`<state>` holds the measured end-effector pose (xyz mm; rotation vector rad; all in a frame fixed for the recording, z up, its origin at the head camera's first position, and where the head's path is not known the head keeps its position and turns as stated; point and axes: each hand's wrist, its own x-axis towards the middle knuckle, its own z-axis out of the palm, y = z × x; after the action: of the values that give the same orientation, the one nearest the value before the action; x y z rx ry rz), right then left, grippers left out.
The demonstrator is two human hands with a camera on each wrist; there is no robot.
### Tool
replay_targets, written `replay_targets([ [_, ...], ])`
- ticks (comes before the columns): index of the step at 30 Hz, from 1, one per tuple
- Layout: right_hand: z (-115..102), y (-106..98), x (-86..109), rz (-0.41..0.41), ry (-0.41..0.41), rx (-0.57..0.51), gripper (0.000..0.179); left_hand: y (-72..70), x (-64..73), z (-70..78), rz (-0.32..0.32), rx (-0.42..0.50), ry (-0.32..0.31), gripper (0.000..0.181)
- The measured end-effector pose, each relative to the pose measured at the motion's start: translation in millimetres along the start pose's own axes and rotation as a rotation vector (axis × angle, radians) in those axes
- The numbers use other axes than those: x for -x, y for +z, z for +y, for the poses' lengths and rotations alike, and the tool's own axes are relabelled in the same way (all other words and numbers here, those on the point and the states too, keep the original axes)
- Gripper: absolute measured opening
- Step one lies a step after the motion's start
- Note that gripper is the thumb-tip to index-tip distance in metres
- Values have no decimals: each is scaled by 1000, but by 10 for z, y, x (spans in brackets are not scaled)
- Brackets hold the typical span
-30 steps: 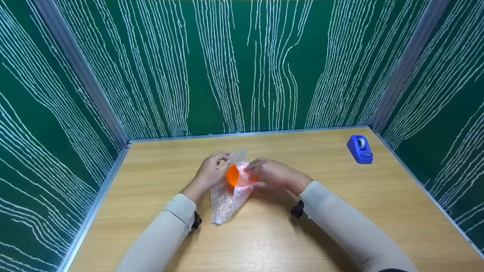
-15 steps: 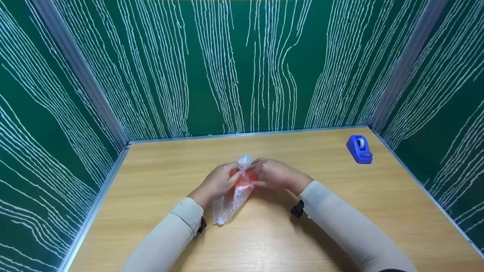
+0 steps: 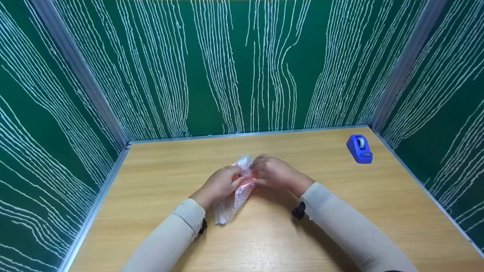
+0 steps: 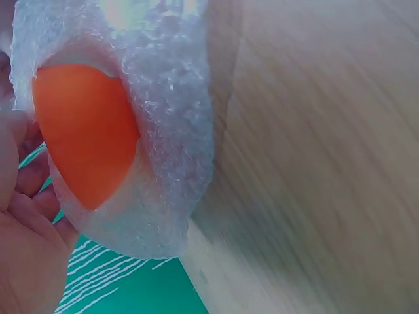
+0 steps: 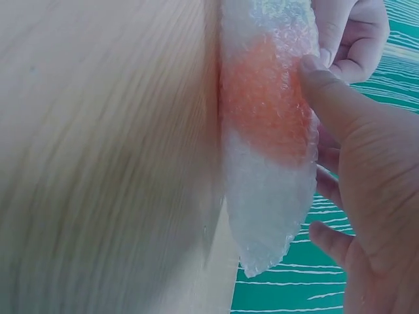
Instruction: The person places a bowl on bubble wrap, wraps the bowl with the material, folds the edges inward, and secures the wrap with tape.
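A smooth orange object (image 4: 88,131) lies inside a sheet of bubble wrap (image 3: 228,207) on the table, its exact kind hidden by the wrap. In the left wrist view its bare face shows through a gap in the sheet; the right wrist view shows it only as a blurred orange patch under the bubble wrap (image 5: 272,196). My left hand (image 3: 220,183) pinches the wrap on the left side, thumb toward me. From the right, my right hand (image 3: 275,172) grips the wrapped object, with its thumb on the near side. The fingers behind the wrap are partly hidden.
A blue tape dispenser (image 3: 359,149) with a roll of tape stands at the back right of the wooden table (image 3: 170,158). Green panels (image 3: 211,105) with white wavy lines enclose the table at the back and both sides.
My left hand has moved right and folded the left part of the wrap over the orange object, covering its exposed opening from above. My right hand has stayed nearly in place, holding on.
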<state>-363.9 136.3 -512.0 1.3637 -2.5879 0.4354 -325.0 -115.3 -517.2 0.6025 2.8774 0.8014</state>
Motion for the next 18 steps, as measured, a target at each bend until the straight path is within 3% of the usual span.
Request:
replay_targets([
  [4, -26, -18, 30, 25, 118, -20, 36, -6, 8, 12, -6, 10, -11, 29],
  [7, -34, -25, 34, 20, 148, -38, 47, -9, 13, 26, -5, 11, -11, 31],
  [14, 29, 25, 32, -63, -81, 51, 50, -2, 18, 33, 20, -14, 29, 27],
  [18, 35, 38, 62, -85, -61, 29, 48, -17, 35, 34, 22, 5, 20, 24],
])
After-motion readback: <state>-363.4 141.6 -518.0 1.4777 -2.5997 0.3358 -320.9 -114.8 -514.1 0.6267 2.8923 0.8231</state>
